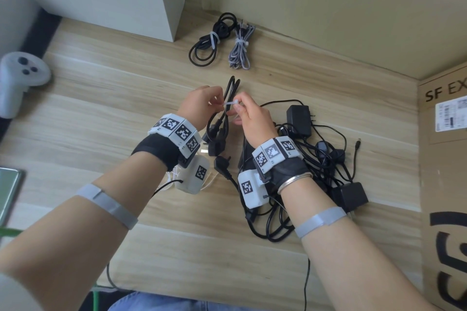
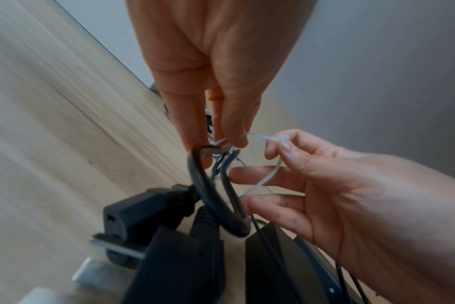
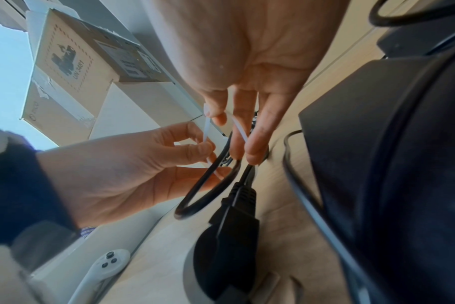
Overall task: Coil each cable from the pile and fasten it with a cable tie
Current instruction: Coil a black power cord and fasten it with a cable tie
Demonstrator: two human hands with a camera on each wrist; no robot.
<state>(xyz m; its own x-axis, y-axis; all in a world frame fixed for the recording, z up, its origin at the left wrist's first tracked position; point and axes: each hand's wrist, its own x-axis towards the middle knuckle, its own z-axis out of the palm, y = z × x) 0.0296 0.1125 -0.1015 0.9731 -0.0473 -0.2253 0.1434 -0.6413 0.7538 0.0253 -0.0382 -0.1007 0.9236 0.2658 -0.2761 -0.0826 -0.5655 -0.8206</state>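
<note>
Two tied bundles (image 1: 219, 41) lie by the wall; the left hand (image 1: 199, 103) and right hand (image 1: 250, 113) pinch a white cable tie (image 1: 230, 103) around a folded black power cable (image 1: 227, 108) held above the floor, not yet cinched; a tangled pile (image 1: 316, 159) waits beside the right wrist.

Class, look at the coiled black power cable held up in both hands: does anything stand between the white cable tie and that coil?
Nothing visible does. The left hand and right hand already pinch the cable tie at the black power cable, held clear of the cable pile.
</note>
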